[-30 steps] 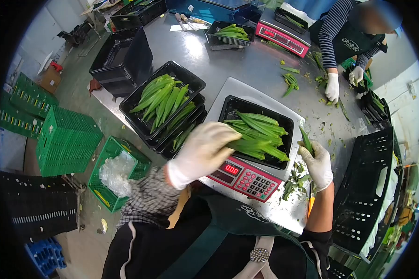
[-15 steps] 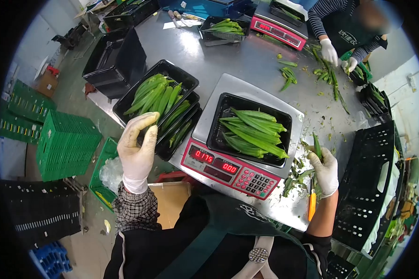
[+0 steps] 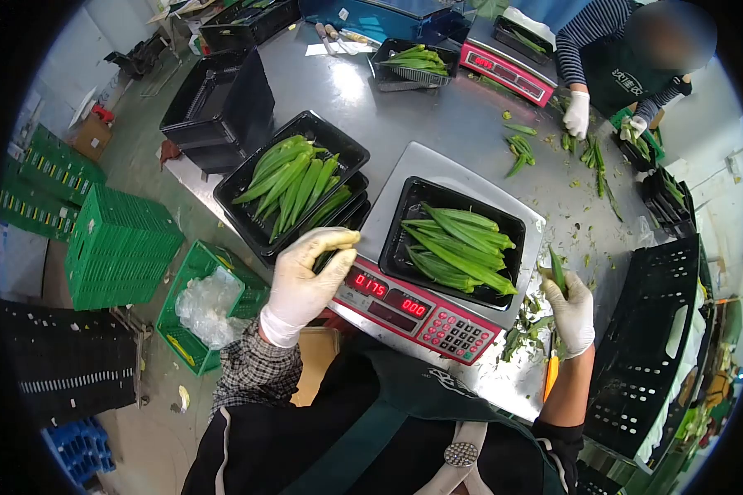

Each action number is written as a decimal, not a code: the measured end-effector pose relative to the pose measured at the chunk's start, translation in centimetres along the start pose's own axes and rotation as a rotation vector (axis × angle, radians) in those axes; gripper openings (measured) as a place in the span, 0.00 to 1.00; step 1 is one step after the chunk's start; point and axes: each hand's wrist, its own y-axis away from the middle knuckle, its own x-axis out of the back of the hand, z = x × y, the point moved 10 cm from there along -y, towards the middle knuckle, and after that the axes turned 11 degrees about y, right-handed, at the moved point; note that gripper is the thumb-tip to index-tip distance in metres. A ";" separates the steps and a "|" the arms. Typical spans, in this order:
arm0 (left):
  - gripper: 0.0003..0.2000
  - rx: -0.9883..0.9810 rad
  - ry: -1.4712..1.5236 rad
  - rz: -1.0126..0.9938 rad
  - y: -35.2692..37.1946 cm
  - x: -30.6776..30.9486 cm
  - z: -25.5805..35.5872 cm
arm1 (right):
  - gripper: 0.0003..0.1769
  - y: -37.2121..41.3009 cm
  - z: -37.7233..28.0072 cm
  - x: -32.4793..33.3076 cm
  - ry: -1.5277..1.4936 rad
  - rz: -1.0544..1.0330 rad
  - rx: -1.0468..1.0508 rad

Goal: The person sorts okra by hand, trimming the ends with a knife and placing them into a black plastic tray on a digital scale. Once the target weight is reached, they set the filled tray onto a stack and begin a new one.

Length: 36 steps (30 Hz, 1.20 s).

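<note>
**Head view: one okra pod clamped in my right hand, left hand at the tray stack**

Head camera looks down on my two white-gloved hands at a steel table (image 3: 404, 124). My right hand (image 3: 570, 309) is raised at the right edge of the weighing scale (image 3: 437, 309), forearm coming up from below, wrist straight. Its fingers are closed around the lower end of a single okra pod (image 3: 557, 268), which stands nearly upright with its tip leaning slightly left.

My left hand (image 3: 305, 276) reaches forward from a checked sleeve (image 3: 252, 371), palm turned down. The fingers lie pressed together and bent over the thumb, pointing right. Their tips sit at the front corner of the stack of black trays (image 3: 248, 206), just beside the scale's left side. I cannot tell whether they pinch anything or merely touch the rim.

Between my hands, the scale carries a black tray (image 3: 413, 194) filled with okra (image 3: 458, 239) laid roughly lengthwise. Its red display faces me. The top tray of the stack also holds okra.

Green trimmings (image 3: 522, 323) lie on the table below my right hand, and an orange-handled knife (image 3: 551, 375) rests near my right forearm. A black crate (image 3: 652, 346) stands to the right.

Across the table, a co-worker's gloved hand (image 3: 577, 115) rests among loose pods.
</note>
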 end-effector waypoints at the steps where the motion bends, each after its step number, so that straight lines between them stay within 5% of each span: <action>1: 0.09 0.040 0.072 -0.013 0.0 -0.6 -1.1 | 0.11 0.2 -0.4 0.0 -0.010 0.010 -0.001; 5: 0.19 0.282 0.050 -0.102 -0.8 -3.7 -4.6 | 0.12 0.1 1.0 -1.3 0.065 0.034 0.086; 6: 0.20 0.274 -0.184 -0.201 -1.3 -4.8 -4.3 | 0.12 0.1 1.2 -2.0 0.056 0.012 0.052; 9: 0.29 0.219 -0.283 -0.258 -2.6 -6.7 -5.2 | 0.11 -0.1 1.9 -4.7 -0.038 -0.037 0.121; 11: 0.28 0.122 -0.344 -0.256 -3.2 -7.3 -5.7 | 0.10 -0.1 1.8 -5.9 -0.195 -0.128 0.041; 15: 0.27 0.282 -0.173 -0.388 -2.7 -7.2 -5.0 | 0.09 -0.1 1.3 -5.7 -0.433 -0.078 -0.013; 17: 0.25 0.259 -0.103 -0.325 -1.8 -6.4 -4.3 | 0.09 -0.2 0.0 -5.5 -0.563 -0.072 0.012; 19: 0.23 -0.026 -0.137 -0.055 -0.8 -3.6 0.0 | 0.09 -0.5 -1.9 -5.0 -0.622 -0.072 0.056; 23: 0.24 0.281 -0.019 0.136 0.1 2.0 1.2 | 0.12 -1.9 -10.1 -4.8 -0.536 -0.049 0.196; 24: 0.23 0.086 -0.019 0.255 -0.4 4.4 1.6 | 0.13 -1.7 -13.0 -5.0 -0.520 -0.085 0.239; 27: 0.22 0.079 -0.002 0.440 -0.2 10.3 3.0 | 0.15 -1.5 -17.9 -6.6 -0.597 -0.243 0.355; 28: 0.21 -0.050 -0.204 0.512 0.2 12.6 2.9 | 0.15 -1.6 -18.0 -7.2 -0.572 -0.271 0.382; 29: 0.20 -0.117 -0.100 0.554 0.6 14.0 2.2 | 0.15 -1.8 -17.5 -7.7 -0.540 -0.292 0.401; 30: 0.21 0.025 0.085 0.513 0.4 13.4 2.9 | 0.15 -2.2 -16.6 -8.4 -0.519 -0.309 0.403; 31: 0.24 -0.060 0.147 0.488 0.1 13.8 2.7 | 0.14 -2.4 -16.0 -8.7 -0.427 -0.314 0.381; 33: 0.27 0.199 0.159 0.527 1.3 13.3 1.3 | 0.14 -2.5 -14.5 -9.1 -0.343 -0.334 0.310; 36: 0.32 0.242 0.128 0.586 2.2 14.5 -1.0 | 0.13 -2.7 -12.5 -9.3 -0.462 -0.320 0.264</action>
